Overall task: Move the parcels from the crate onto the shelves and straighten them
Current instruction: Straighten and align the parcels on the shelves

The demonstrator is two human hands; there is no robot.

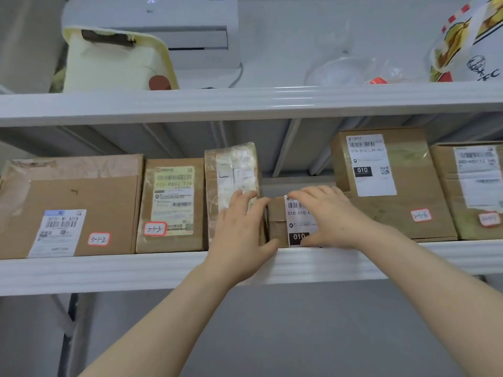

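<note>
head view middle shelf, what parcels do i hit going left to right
wide box tagged 3-1-2 → box with yellowish label → tall taped parcel → small low box → big box with 010 label → box cut by the right edge

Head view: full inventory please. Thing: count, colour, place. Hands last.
small parcel: 1, brown, middle shelf centre
large box: 1, brown, middle shelf, far left
yellow-label box: 1, brown, beside large box
taped parcel: 1, brown, upright, left of small parcel
tall box: 1, brown, right of small parcel
end box: 1, brown, far right
middle shelf: 1, white
upper shelf: 1, white
foam tray: 1, cream, upper shelf left
air conditioner: 1, white, wall behind
clear bag: 1, transparent, upper shelf
printed bag: 1, white-red-yellow, upper shelf right
left hand: 1, flat against taped parcel, thumb on small parcel
right hand: 1, grip on small parcel front
</note>
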